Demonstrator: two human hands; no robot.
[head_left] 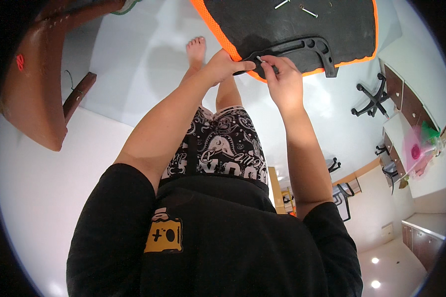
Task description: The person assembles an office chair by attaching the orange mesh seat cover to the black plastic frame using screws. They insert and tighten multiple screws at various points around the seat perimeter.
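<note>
A black armrest bracket (302, 52) lies on the underside of a chair seat (292, 20), black with an orange mesh edge, at twelve o'clock in the view; the seat sits overturned on the pale floor (134, 59). The right hand (282, 79) pinches a small silver screw (259, 59) between thumb and fingertips at the bracket's near end, at nine o'clock of the bracket; the left hand (223, 67) presses closed over the seat's orange edge and the bracket's tip, steadying both. Two loose bolts (302, 9) lie on the seat at twelve o'clock of the bracket, apart from it.

The step in hand looks like seating the screw into the bracket's hole; the next move calls for keeping the screw upright over the hole and the bracket from sliding, then turning it in by finger before any tool; a tilted start could cross the thread.

Outward: a bare foot (196, 49) at ten o'clock; a brown chair (34, 99) at nine; a wheeled chair base (374, 99) at three.
</note>
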